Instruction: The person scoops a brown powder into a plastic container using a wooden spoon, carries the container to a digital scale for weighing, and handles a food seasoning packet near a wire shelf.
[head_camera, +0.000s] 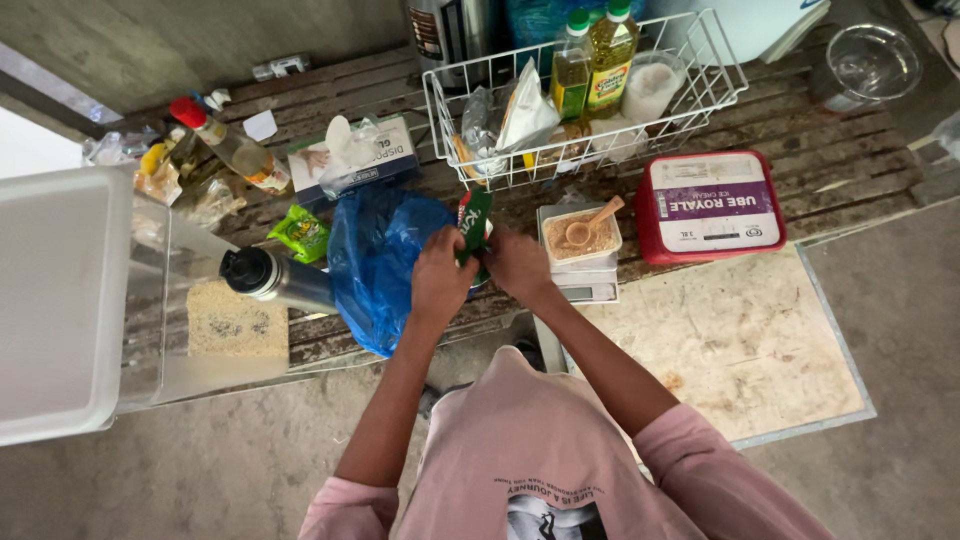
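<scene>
Blue bag (375, 265) beside hands; wire basket (715, 85), red tub (708, 205) behind

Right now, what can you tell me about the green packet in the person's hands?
The green packet is a small, narrow pouch that looks like shiny plastic or foil, dark green with some white and red print. It stands roughly upright over the wooden bench, beside the blue plastic bag. The left hand and right hand both pinch its lower part, hiding it. Whether it is open cannot be told.
</scene>
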